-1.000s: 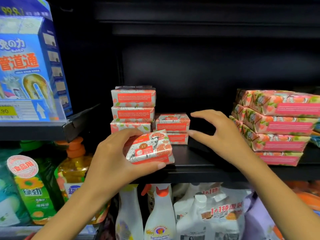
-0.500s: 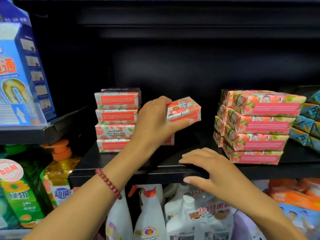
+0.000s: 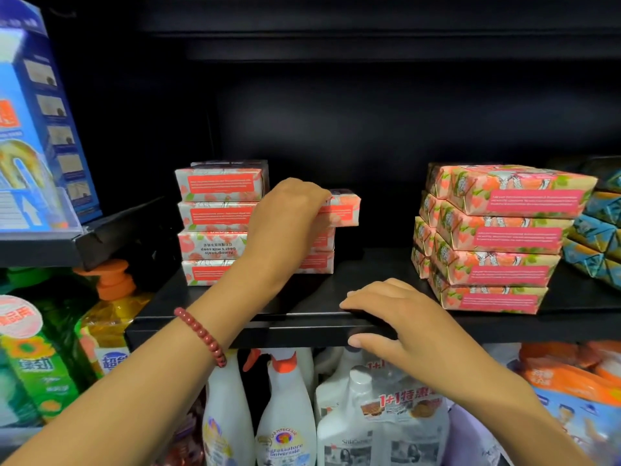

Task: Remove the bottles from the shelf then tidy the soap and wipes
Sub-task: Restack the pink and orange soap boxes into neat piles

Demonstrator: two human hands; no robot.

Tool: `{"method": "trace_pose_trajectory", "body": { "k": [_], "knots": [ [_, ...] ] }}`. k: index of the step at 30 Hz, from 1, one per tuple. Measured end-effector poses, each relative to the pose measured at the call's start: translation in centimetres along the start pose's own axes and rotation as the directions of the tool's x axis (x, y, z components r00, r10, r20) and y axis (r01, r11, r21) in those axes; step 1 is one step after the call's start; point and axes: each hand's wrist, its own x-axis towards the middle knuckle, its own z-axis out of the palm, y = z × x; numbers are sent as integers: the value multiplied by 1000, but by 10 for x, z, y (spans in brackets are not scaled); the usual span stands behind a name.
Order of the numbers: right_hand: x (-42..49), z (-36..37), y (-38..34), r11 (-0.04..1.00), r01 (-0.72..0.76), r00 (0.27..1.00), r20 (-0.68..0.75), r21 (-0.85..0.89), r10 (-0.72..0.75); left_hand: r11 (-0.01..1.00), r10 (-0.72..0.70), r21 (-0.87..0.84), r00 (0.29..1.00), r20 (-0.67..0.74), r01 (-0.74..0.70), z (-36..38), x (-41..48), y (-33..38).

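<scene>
Left grip [image 3: 285, 223] palm-down, forearm reaching in, fingers curled round soap bar [image 3: 343, 210] atop short stack [image 3: 317, 262]. Right grip [image 3: 413, 327] relaxed, fingers resting on shelf [image 3: 295, 329] edge, holding nothing.

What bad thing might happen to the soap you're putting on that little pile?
1. The soap bar in the left hand sticks out past the right side of the short stack beneath, so it may tip off when released.
2. The left wrist sits close to the tall stack; pulling back carelessly might knock it crooked.
</scene>
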Motion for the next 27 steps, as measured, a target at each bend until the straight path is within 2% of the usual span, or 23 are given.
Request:
{"method": "trace_pose_trajectory", "body": {
  "k": [8, 15, 27],
  "knots": [
    [-2, 0, -2, 1000, -1, 1000, 3, -20, 1, 968, 40, 247, 999, -27, -32, 2, -17, -4],
    [-2, -1, -4, 1000, -10, 1000, 10, -18, 10, 971, 114, 215, 993, -42, -102, 4, -21, -14],
    [-4, -1, -2, 1000, -2, 1000, -3, -6, 2, 974, 114, 196, 993, 14, -115, -1, -27, -16]
  ]
}}
